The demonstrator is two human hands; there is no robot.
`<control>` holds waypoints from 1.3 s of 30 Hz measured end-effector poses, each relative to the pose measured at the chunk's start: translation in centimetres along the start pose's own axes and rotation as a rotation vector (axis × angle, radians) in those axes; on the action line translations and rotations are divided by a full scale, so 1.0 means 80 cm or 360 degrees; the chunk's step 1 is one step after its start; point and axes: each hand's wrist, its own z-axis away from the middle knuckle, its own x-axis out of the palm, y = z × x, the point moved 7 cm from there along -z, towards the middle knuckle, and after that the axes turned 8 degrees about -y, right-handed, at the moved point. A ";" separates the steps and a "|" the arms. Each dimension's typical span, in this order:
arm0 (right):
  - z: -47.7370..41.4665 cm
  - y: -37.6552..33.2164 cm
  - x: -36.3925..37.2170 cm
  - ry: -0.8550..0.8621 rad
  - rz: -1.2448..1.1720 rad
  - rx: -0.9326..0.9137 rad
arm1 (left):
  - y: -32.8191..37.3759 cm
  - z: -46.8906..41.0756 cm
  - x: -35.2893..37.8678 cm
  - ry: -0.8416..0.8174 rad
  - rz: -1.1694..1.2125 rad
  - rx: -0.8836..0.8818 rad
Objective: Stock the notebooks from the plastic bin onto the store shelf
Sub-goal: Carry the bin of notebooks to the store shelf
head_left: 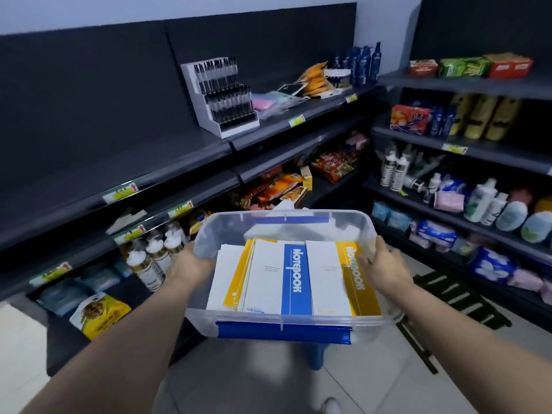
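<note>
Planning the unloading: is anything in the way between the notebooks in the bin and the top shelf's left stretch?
Nothing visible does. The plastic bin has no lid, the notebooks lie exposed, and the shelf is bare left of the pen display. But the left hand and right hand both grip the bin.

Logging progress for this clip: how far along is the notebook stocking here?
Done: nothing that shows on the shelves. In hand: the left hand and right hand grip the plastic bin by its sides. Left: the notebooks all lie in the bin; the upper shelf beside the pen display has bare room.
</note>
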 end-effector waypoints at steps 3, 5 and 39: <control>-0.067 -0.009 -0.010 -0.0023 -0.0040 0.0047 | 0.044 -0.077 0.020 -0.0096 -0.0058 0.0061; -0.114 -0.017 -0.019 -0.0015 -0.0035 0.0074 | 0.081 -0.114 0.031 -0.0106 -0.0076 0.0093; -0.272 -0.097 0.044 0.0211 0.0687 0.0450 | 0.176 -0.455 0.128 -0.0407 -0.0785 0.0462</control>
